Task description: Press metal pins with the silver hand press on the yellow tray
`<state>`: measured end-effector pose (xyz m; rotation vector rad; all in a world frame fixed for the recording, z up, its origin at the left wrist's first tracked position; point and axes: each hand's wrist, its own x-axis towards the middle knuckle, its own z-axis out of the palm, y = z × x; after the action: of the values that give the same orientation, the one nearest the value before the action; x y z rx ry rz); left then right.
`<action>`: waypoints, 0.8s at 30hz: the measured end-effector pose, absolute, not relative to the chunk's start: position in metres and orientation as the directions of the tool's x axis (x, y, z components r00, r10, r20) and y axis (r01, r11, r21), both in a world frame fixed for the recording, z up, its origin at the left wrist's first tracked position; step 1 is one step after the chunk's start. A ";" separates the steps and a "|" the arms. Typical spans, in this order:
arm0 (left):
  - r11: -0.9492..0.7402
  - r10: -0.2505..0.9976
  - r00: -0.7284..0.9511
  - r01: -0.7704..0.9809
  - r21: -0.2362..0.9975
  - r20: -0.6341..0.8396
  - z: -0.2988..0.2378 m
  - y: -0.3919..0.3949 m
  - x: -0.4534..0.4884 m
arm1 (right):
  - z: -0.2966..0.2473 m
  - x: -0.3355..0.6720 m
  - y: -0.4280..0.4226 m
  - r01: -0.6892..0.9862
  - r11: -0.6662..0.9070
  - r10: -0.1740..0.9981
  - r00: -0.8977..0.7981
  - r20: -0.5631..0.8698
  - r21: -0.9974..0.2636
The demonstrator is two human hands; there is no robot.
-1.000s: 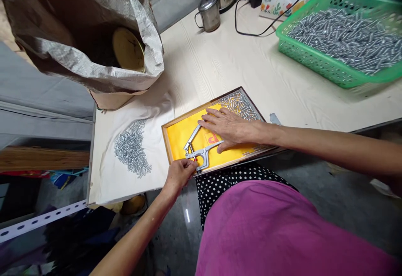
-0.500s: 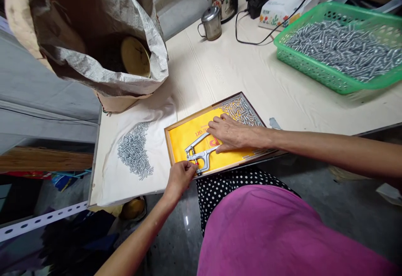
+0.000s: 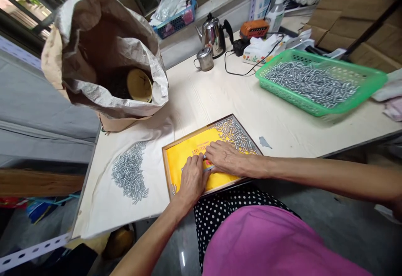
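Note:
A shallow wooden-edged tray (image 3: 164,168) with a yellow printed lining (image 3: 179,152) lies at the table's front edge, close to my lap. Over its middle, my right hand (image 3: 224,158) is closed around the handles of grey metal hand pliers (image 3: 207,168). My left hand (image 3: 191,179) lies over the pliers' head end, fingers curled against it and close to my right fingertips. Most of the pliers is hidden under both hands. Small silvery metal pins (image 3: 238,135) fill the tray's far right corner, and a few loose pins (image 3: 173,189) rest in its near left corner.
Left of the tray, a pile of pins (image 3: 129,173) lies on white cloth (image 3: 97,202). Behind it stands a large open paper sack (image 3: 125,110). A green basket (image 3: 290,96) of metal pins is at right. A metal cup (image 3: 205,60) and kettle (image 3: 216,37) stand at the back.
My left hand has moved from the pliers' jaw up over the pliers, towards my right hand. A few pins now show in the tray's near left corner. The view has tilted up.

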<state>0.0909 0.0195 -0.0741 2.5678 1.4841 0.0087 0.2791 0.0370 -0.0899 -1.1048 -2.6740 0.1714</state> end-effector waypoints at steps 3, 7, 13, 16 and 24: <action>-0.496 0.849 0.517 0.852 0.168 -0.110 -0.069 0.019 0.090 | -0.101 0.279 0.034 0.639 0.721 0.690 -0.698 0.192 -0.268; -0.509 0.834 0.530 0.847 0.154 -0.155 -0.065 0.018 0.091 | -0.109 0.279 0.032 0.582 0.723 0.670 -0.723 0.171 -0.373; -0.459 0.869 0.484 0.865 0.201 -0.098 -0.071 0.026 0.083 | -0.102 0.277 0.035 0.661 0.689 0.723 -0.661 0.204 -0.297; -0.419 0.903 0.429 0.867 0.270 0.024 -0.064 0.030 0.063 | -0.094 0.275 0.032 0.663 0.707 0.708 -0.661 0.249 -0.247; -0.495 0.846 0.513 0.857 0.146 -0.143 -0.037 -0.016 0.022 | -0.099 0.254 0.020 0.639 0.727 0.675 -0.733 0.087 -0.250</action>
<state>0.0219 -0.0159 -0.0366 2.5554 1.4576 -0.0777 0.2544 0.0203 -0.0989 -1.0579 -2.7574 0.3049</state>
